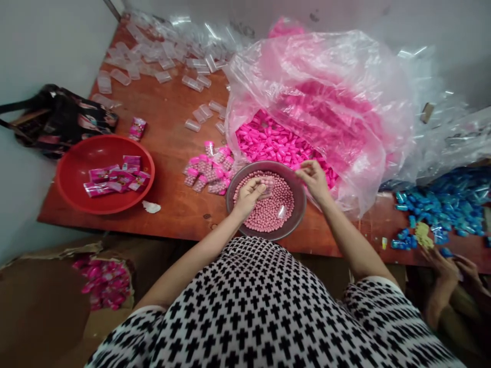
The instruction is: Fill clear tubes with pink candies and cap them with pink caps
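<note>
**Small tube held low over the bowl of beads**

Seen from the head camera, looking down: the left hand (pixel 250 195) hovers over the metal bowl (pixel 231 199), which sits at the near edge of the counter (pixel 169 117). Its fingers (pixel 256 189) are closed around a small clear tube (pixel 267 186). The tube lies tilted just above the pink beads (pixel 268 213) that fill the bowl. It is short, see-through and looks thin-walled; how much is inside it I cannot tell.

The right hand (pixel 314 179) sits at the bowl's far right rim, by the mouth of the big plastic bag (pixel 326 87). Thumb and forefinger are pinched together beside the pink caps (pixel 268 140). Whether a cap is between them is too small to make out.

To my eye, the tube belongs right over the bowl, so any stray bead drops back in rather than rolling across the counter. A light grip seems wise, since plastic this thin would likely flex, and the mouth is best tipped upward once beads are inside.

Just left of the bowl lies a heap of filled tubes (pixel 209 171) with pink tops. Toward the left edge stands a red basin (pixel 69 168) holding pink sachets (pixel 115 179). Empty tubes (pixel 161 61) are scattered over the far left corner. At the right end lie blue caps (pixel 448 204), with another person's hands (pixel 448 266) at the near edge.
</note>
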